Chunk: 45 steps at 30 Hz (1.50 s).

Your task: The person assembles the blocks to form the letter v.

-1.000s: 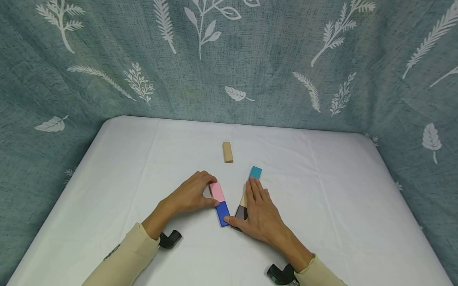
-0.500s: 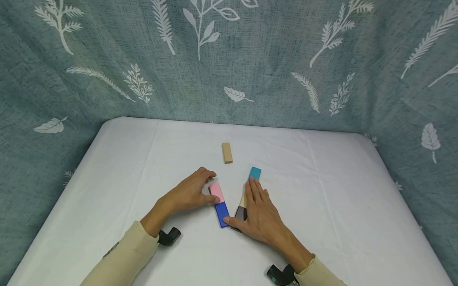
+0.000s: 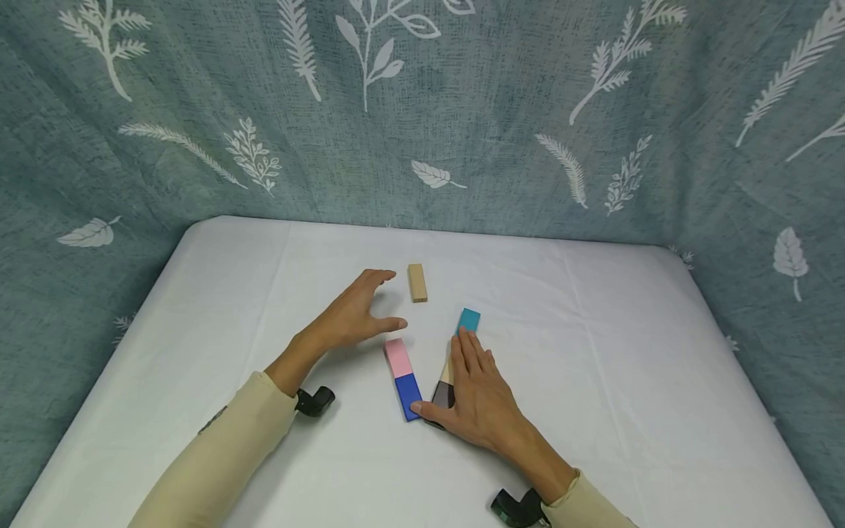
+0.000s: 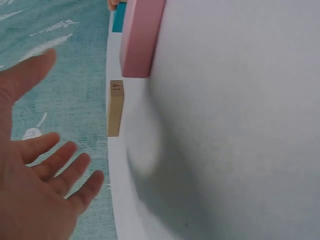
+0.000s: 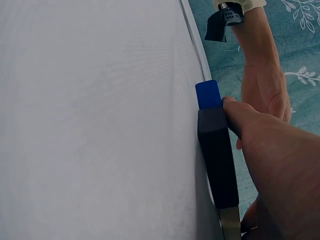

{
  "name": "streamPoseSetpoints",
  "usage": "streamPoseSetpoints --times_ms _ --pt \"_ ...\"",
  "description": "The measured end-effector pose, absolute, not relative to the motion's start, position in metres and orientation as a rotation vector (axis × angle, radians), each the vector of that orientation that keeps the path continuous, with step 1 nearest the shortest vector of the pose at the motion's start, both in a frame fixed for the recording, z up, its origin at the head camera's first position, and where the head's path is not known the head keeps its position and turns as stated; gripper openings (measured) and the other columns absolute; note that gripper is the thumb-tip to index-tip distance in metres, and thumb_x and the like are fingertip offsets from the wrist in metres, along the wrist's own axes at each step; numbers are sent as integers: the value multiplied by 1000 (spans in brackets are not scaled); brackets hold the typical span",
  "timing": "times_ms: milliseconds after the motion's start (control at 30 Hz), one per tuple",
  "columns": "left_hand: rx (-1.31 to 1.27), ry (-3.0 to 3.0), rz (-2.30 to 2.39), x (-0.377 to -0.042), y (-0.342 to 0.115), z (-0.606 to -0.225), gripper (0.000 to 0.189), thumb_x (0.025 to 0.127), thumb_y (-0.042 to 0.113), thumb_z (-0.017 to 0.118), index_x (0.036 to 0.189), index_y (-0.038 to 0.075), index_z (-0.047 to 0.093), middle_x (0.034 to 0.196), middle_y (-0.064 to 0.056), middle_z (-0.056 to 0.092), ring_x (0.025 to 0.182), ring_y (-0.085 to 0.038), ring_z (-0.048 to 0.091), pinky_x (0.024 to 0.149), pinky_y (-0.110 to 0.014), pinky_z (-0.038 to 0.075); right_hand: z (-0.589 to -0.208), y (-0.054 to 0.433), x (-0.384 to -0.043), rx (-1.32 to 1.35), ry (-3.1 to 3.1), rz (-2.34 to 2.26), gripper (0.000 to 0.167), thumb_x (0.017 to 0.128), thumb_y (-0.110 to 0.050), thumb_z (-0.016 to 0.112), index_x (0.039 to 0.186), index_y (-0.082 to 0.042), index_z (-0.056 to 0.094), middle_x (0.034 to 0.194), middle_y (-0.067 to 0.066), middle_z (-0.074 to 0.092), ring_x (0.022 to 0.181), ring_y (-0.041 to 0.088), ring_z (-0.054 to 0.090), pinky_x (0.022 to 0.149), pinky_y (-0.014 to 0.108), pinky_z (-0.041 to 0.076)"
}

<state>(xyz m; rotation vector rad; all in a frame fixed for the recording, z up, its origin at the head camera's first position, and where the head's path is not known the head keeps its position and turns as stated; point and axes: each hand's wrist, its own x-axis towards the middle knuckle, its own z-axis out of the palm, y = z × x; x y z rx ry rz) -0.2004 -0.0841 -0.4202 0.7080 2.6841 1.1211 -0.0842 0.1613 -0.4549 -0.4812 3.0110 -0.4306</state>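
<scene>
My left hand (image 3: 353, 312) hovers with thumb and fingers spread, just left of a loose natural-wood block (image 3: 417, 283). In the left wrist view that wooden block (image 4: 115, 110) bears a small dark mark on its end. A pink block (image 3: 398, 358) and a blue block (image 3: 407, 396) lie end to end in a slanted row. My right hand (image 3: 485, 400) rests, fingers straight, over a second row: a teal block (image 3: 469, 320), a pale wooden block (image 3: 449, 370) and a dark grey block (image 3: 443, 394). Its thumb touches the blue block's lower end. The hand partly hides this row.
A white cloth (image 3: 634, 411) covers the table. Behind it hangs a teal leaf-print curtain (image 3: 502, 88). Black wrist cameras (image 3: 315, 402) are worn under both forearms.
My left hand has let go of the pink block and moved up and away toward the loose wooden block. The right hand and both rows have stayed put.
</scene>
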Motion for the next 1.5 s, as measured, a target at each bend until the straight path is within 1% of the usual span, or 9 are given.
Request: streamPoseSetpoints --times_ms 133,233,333,533,667,867,1067,1300,1500 --pt "705 2672 1156 -206 -84 -423 95 84 45 81 157 11 32 159 -11 32 145 -29 36 115 -49 34 -454 161 -84 -481 3003 -430 125 81 -87 49 158 5 14 166 22 6 154 33 5 119 57 20" --pt "701 2657 1184 -210 -83 -426 98 83 47 81 159 12 29 161 -10 29 146 -29 33 116 -50 32 -454 161 -84 -482 3003 -430 125 81 -87 48 158 5 14 166 22 6 154 33 5 119 56 19" --pt "685 2638 1225 -215 -82 -427 100 82 47 82 159 12 28 162 -10 28 146 -30 33 116 -51 32 -454 161 -84 -481 3006 -432 125 81 -87 48 158 5 14 166 22 6 154 33 5 120 56 19" --pt "646 2617 1287 -228 -79 -430 102 81 48 82 160 16 26 161 -8 30 146 -29 34 116 -51 32 -454 161 -84 -479 3006 -434 125 81 -87 49 158 5 15 166 22 6 154 33 4 120 56 18" --pt "609 2595 1326 -236 -77 -430 101 82 48 81 161 16 26 160 -8 32 146 -28 32 115 -51 32 -454 161 -84 -479 3006 -439 125 81 -87 50 158 5 15 166 22 6 154 33 4 120 56 18" --pt "548 2586 1374 -246 -74 -430 98 84 44 80 161 16 26 160 -10 33 146 -28 32 115 -52 32 -455 161 -84 -478 3005 -446 125 81 -86 50 158 5 14 166 22 7 154 33 5 120 56 19" --pt "523 2585 1390 -255 -72 -432 99 84 45 80 161 15 25 161 -8 32 147 -27 31 116 -51 31 -454 161 -84 -476 3005 -436 125 81 -87 48 158 5 14 166 22 7 154 33 5 120 55 18" --pt "523 2565 1404 -264 -69 -444 102 84 45 80 162 14 22 163 -8 28 149 -26 28 117 -51 29 -455 162 -84 -480 3008 -424 125 81 -88 47 158 5 14 166 23 7 154 33 5 120 55 18" --pt "511 2587 1382 -267 -63 -447 102 83 44 81 161 12 25 162 -9 30 148 -27 30 118 -49 29 -455 162 -84 -479 3004 -418 125 81 -88 47 158 5 14 166 22 6 154 33 5 120 55 18"
